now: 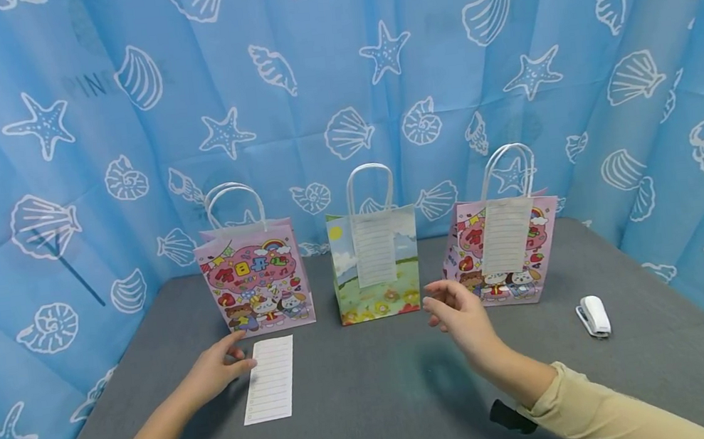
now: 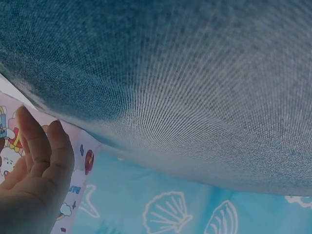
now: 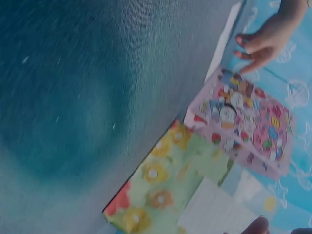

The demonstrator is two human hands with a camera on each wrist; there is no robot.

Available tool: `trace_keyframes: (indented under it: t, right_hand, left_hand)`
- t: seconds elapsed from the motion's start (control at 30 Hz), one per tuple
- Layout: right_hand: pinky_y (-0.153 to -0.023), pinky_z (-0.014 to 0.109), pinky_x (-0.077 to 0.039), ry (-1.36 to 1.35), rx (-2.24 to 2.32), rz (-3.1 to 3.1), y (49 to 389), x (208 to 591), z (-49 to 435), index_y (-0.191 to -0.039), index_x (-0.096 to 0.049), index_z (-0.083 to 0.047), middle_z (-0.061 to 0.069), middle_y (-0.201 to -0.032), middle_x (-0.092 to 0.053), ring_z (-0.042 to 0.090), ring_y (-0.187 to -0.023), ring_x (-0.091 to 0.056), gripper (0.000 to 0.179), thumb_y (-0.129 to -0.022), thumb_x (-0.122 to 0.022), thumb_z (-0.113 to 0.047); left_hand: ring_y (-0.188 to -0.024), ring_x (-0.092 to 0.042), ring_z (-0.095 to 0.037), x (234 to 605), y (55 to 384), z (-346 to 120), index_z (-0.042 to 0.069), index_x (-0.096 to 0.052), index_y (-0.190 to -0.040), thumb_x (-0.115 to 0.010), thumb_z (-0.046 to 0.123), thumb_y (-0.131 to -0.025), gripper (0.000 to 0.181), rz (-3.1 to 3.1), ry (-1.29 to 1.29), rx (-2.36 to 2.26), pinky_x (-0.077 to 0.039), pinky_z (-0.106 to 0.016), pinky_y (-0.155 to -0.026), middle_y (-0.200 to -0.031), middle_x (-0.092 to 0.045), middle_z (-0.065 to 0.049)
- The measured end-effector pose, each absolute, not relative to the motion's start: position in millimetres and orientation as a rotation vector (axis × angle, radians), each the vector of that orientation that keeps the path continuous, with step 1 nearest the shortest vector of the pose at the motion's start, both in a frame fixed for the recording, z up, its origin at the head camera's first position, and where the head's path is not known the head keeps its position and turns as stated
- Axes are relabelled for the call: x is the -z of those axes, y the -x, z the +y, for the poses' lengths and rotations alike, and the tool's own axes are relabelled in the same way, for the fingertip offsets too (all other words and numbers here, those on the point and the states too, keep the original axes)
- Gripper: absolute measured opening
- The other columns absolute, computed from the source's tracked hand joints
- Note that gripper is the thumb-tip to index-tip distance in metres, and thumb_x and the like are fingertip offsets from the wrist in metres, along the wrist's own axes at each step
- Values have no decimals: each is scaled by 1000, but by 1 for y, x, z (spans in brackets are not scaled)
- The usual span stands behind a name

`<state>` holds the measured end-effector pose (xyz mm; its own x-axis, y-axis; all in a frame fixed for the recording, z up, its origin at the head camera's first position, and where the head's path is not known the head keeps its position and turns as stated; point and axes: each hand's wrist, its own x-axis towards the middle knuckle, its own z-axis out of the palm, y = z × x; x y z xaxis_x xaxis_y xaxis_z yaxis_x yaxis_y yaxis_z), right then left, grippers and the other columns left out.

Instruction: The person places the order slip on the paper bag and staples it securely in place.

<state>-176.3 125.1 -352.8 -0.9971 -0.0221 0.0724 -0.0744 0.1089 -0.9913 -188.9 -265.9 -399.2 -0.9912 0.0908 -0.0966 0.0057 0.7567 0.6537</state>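
A white lined paper slip (image 1: pixel 270 378) lies flat on the grey table in front of the left pink cartoon gift bag (image 1: pixel 258 279). My left hand (image 1: pixel 215 370) is at the slip's left edge, its thumb tip overlapping the paper and its fingers loosely bent. In the left wrist view that hand (image 2: pixel 41 170) appears before the pink bag's printed side. My right hand (image 1: pixel 465 318) hovers between the flowered bag (image 1: pixel 360 301) and the right pink bag (image 1: pixel 514 292), fingers relaxed and nothing in them. Lined slips (image 1: pixel 374 249) hang on the fronts of both these bags.
A white stapler (image 1: pixel 593 316) rests at the right of the grey table (image 1: pixel 358 405). Behind the bags hangs a blue curtain (image 1: pixel 336 71) with white shells and starfish. A small black object (image 1: pixel 511 417) shows beside the right sleeve.
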Motion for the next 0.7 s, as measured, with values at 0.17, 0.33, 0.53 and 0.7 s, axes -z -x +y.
trace_keyframes:
  t: [0.17,0.33,0.53,0.7]
  right_hand:
    - [-66,28,-45,-140,-2100,-2324,175,359,110,-120,-52,5,5,-90,-58,16,-75,-58,25,-98,-54,-7]
    - [-66,32,-45,-185,-2133,-2346,176,363,96,-123,-52,5,6,-91,-58,16,-74,-57,28,-97,-55,-6]
    - [-66,35,-46,-182,-2166,-2396,179,365,79,-126,-53,3,8,-91,-59,17,-74,-57,30,-97,-54,-6]
    - [-68,38,-47,-184,-2216,-2440,182,369,68,-128,-53,1,8,-91,-58,20,-77,-58,32,-98,-55,-8]
  left_hand:
    - [-85,-56,-22,399,189,-265,-11,-37,-140,-70,18,-91,65,2818,-76,-1027,-46,-36,-68,-100,-56,-10]
    - [-90,-57,-26,398,190,-266,-11,-37,-141,-70,21,-91,68,2822,-98,-989,-48,-40,-72,-100,-57,-10]
    - [-93,-57,-28,400,191,-269,-9,-35,-144,-72,24,-90,74,2830,-139,-903,-48,-47,-77,-102,-61,-11]
    - [-89,-56,-27,400,194,-272,-7,-34,-145,-72,26,-89,75,2802,-150,-896,-48,-48,-77,-101,-61,-14]
